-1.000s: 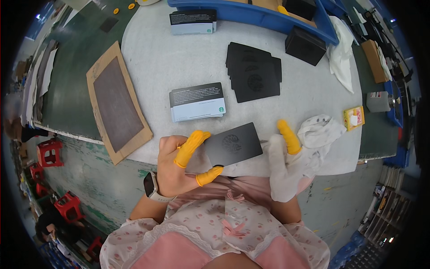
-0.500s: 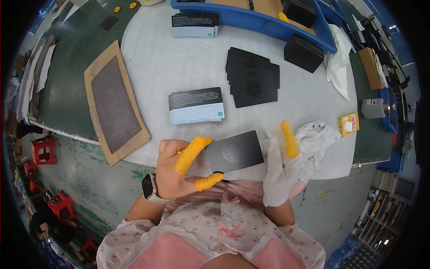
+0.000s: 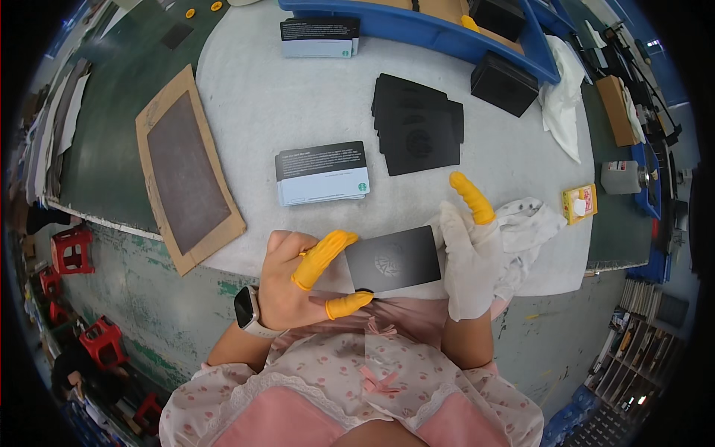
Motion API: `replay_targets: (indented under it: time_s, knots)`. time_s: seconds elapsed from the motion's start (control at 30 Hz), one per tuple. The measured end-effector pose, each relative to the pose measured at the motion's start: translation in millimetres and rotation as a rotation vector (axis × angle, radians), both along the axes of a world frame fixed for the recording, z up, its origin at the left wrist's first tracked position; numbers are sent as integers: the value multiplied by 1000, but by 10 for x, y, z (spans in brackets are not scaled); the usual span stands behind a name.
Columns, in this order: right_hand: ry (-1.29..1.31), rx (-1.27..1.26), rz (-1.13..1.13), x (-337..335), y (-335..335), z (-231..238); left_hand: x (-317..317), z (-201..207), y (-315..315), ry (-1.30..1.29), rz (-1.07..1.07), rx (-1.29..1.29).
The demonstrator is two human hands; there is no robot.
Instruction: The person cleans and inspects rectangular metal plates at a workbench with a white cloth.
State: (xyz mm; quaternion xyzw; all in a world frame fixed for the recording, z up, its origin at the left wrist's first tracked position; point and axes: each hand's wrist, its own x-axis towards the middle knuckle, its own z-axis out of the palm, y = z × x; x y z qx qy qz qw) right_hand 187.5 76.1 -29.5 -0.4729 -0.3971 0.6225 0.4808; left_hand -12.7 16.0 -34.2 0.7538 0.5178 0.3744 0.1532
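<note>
As the head view shows, your left hand (image 3: 287, 283) pinches a black card (image 3: 406, 261) over the table cover (image 3: 253, 112); beside it, your gloved right hand (image 3: 471, 264), grip unclear. This card seems mid-handling; whether the fanned cards (image 3: 421, 141) and two-tone stack (image 3: 324, 185) are done cannot be told.

From my end I count two hands (image 3: 290, 287), one watch (image 3: 244, 307), one held card (image 3: 395, 257), two two-tone stacks (image 3: 324, 179), one black fan (image 3: 418, 134) too overlapped to number, one board (image 3: 190, 179), one bottle (image 3: 620, 177), at least two black blocks (image 3: 504, 83), three worn yellow finger cots (image 3: 348, 306) and three red stools (image 3: 103, 341).
</note>
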Motion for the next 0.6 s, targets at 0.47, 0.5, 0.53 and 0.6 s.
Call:
replay_targets:
  time_s: [0.47, 0.5, 0.53, 0.6]
  knots:
    - [204, 95, 190, 376, 12, -200, -57, 13, -54, -25, 89, 64]
    - [149, -46, 171, 314, 22, -83, -62, 15, -56, -24, 87, 65]
    - [93, -185, 152, 275, 40, 10, -70, 26, -56, -15, 94, 64]
    - [59, -201, 197, 257, 91, 76, -85, 35, -60, -5, 100, 67]
